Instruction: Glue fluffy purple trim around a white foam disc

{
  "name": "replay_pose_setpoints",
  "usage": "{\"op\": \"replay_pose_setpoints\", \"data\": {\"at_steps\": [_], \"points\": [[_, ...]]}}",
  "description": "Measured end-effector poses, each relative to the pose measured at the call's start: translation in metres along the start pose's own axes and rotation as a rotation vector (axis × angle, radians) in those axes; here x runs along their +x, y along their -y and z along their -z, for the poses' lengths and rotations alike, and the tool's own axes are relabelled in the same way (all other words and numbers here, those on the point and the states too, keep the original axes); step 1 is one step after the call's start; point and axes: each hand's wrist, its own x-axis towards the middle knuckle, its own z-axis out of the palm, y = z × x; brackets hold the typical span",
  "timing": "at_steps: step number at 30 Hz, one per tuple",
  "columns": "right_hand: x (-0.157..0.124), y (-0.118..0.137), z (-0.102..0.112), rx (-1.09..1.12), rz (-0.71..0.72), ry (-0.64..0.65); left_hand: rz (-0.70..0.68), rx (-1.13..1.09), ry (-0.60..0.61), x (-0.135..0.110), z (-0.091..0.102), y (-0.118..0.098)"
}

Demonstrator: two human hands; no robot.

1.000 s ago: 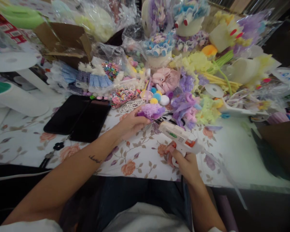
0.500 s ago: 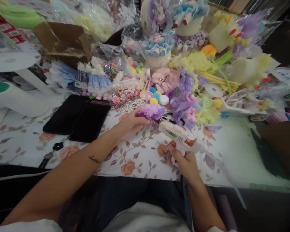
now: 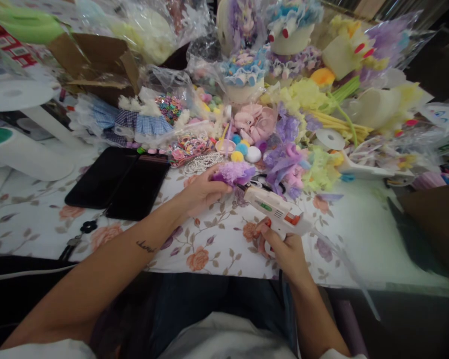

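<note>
Purple fluff [image 3: 235, 172], one piece, I see pinched by the left hand [image 3: 205, 191] above the cloth [image 3: 213, 239]; the right hand [image 3: 287, 250] grasps one glue gun [image 3: 271, 206], nozzle [image 3: 241, 187] near the fluff. Two black slabs [image 3: 137, 188] lie farther left.

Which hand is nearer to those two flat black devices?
Left. The left hand is to the right of the black devices, holding a purple piece; the right hand is farther right, gripping a glue gun.

1. Over my feed, I see a floral-covered table [image 3: 217, 237].
2. On its left, I make out two black phones [image 3: 140, 187] side by side.
3. Just beyond them, rightward, I spot pale beads [image 3: 204, 163].
4. Farther right, I find purple ruffles [image 3: 282, 159].
</note>
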Motion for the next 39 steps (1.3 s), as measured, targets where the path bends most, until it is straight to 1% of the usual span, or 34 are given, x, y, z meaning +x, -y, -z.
{"op": "replay_pose_setpoints", "data": {"at_steps": [13, 16, 22, 28, 32, 39], "points": [[0.0010, -0.0004, -0.0007, 0.030, 0.014, 0.005, 0.003, 0.010, 0.019, 0.0008, 0.0020, 0.0012], [0.0004, 0.0005, -0.0001, 0.004, 0.025, 0.008, -0.005, 0.023, 0.032, 0.0013, 0.0028, 0.0020], [0.0003, 0.0029, -0.0010, -0.008, 0.013, -0.006, -0.010, 0.033, 0.023, 0.0013, 0.0028, 0.0020], [-0.0002, 0.0005, -0.0008, 0.018, 0.018, 0.023, -0.002, 0.016, 0.015, 0.0011, 0.0020, 0.0006], [-0.0005, 0.0003, -0.0002, -0.008, 0.012, 0.011, 0.001, 0.019, 0.004, 0.0009, 0.0013, 0.0005], [0.0001, 0.0007, -0.0008, 0.023, 0.022, 0.014, -0.008, 0.033, 0.030, 0.0017, 0.0027, 0.0015]]}}
